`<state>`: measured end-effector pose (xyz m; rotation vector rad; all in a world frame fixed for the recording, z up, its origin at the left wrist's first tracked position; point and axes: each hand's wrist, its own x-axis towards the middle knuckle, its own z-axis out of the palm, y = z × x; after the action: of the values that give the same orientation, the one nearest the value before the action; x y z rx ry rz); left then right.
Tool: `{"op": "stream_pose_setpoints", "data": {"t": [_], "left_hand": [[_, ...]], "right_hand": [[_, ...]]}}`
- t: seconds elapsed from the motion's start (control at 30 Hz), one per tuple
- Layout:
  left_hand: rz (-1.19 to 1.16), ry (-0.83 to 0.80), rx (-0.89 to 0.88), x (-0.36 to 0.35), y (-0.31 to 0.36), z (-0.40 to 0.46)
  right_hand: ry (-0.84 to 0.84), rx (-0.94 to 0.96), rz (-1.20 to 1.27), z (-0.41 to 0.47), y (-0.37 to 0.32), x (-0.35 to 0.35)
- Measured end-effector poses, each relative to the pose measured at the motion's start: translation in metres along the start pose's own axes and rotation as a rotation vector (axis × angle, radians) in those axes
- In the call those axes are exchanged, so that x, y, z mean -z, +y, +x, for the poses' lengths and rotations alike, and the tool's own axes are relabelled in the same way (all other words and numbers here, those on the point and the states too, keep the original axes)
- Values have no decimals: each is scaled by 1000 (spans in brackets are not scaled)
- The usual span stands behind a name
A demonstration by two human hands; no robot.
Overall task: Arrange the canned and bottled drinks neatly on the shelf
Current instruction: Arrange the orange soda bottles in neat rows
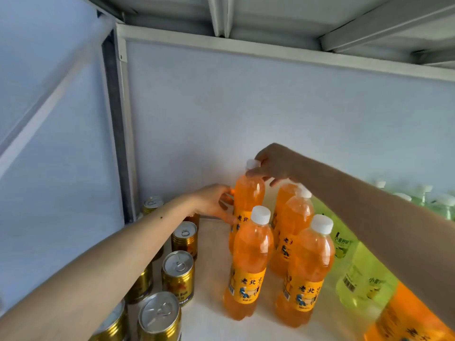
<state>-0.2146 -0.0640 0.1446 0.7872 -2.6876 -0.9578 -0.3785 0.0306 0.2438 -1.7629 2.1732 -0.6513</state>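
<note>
Several orange soda bottles with white caps stand upright on the white shelf (211,247). My right hand (273,163) pinches the neck of the rear left orange bottle (248,190), just under its cap. My left hand (214,201) touches that same bottle's left side with spread fingers. In front stand two more orange bottles (251,262) (307,274), and others sit behind my right arm. Gold cans (178,274) line up in two rows along the left side of the shelf.
Pale green bottles (364,274) stand to the right, partly hidden under my right arm. The grey back wall (246,107) is close behind the bottles, a side panel (61,168) closes the left, and the upper shelf's underside (270,18) hangs overhead.
</note>
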Motion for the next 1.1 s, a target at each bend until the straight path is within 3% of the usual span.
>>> {"op": "stream_pose_setpoints", "data": {"t": [0.27, 0.5, 0.67, 0.83, 1.1], "left_hand": [[-256, 85, -77, 34, 16, 0], [-269, 49, -93, 41, 15, 1], [-189, 4, -81, 26, 8, 5], [42, -49, -46, 16, -6, 9], [203, -7, 44, 27, -19, 10]], "right_hand": [[58, 43, 128, 12, -27, 42], [88, 34, 141, 18, -30, 37], [65, 8, 87, 9, -23, 25], [-26, -39, 76, 1, -5, -1], [-95, -69, -10, -5, 10, -20]]}}
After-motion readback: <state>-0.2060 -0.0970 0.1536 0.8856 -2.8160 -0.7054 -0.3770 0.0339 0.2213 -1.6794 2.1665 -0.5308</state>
